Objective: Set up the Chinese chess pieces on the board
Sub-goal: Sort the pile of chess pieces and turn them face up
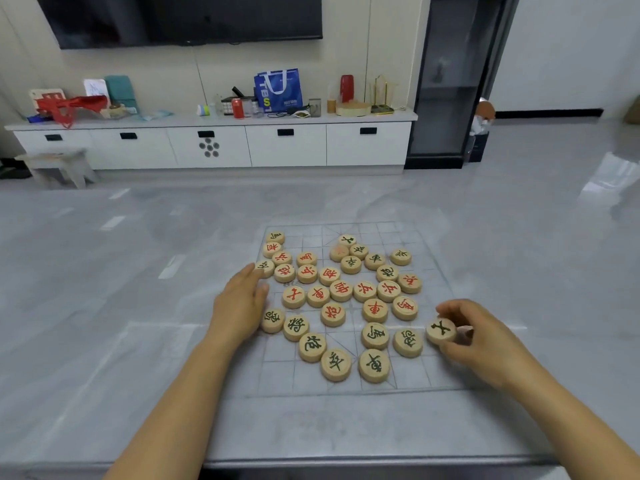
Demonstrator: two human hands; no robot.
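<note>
**Right hand (478,341) pinches a round pale-wooden piece with a black character (440,330)**

The left hand (239,306) lies flat, fingers straight, against the heap's left side. Between the hands, red- and black-marked wooden discs (341,289) sit jumbled on the clear gridded board (277,375). Sorting seems barely begun. Next, the pinched piece needs its proper intersection. Only the board holds pieces.

Glossy grey stone-look table (104,289), a thin clear gridded board (412,375) lying flat near its front edge, round wooden pieces (341,290) scattered over the board
</note>
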